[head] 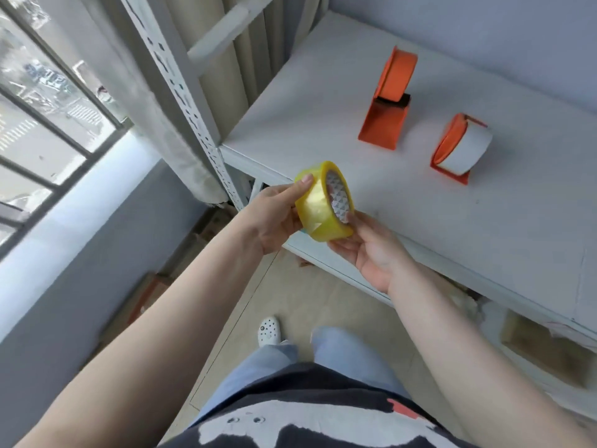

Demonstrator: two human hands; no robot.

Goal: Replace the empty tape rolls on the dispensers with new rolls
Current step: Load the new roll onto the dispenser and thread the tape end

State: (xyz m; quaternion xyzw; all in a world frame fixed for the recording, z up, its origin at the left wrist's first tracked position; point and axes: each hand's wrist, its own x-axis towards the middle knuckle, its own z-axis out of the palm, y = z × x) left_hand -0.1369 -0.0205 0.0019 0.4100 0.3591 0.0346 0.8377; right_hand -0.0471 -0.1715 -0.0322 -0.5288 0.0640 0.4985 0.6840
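A full yellow tape roll (318, 208) with a patterned white core is held between both hands just off the front edge of the white shelf (323, 101). My left hand (277, 215) grips its left side, thumb on the upper rim. My right hand (371, 250) supports it from below and right, fingertips at the core. Two orange dispensers stand on the shelf beyond. The far dispenser (387, 101) shows an orange body and a dark blade part. The near dispenser (460, 150) carries a bare white core.
A perforated metal upright (184, 92) rises at the shelf's left corner, with a curtain and a barred window (42, 101) further left. Cardboard boxes sit on the lower shelf (542, 347) and on the floor at left. My legs and a white shoe (268, 329) are below.
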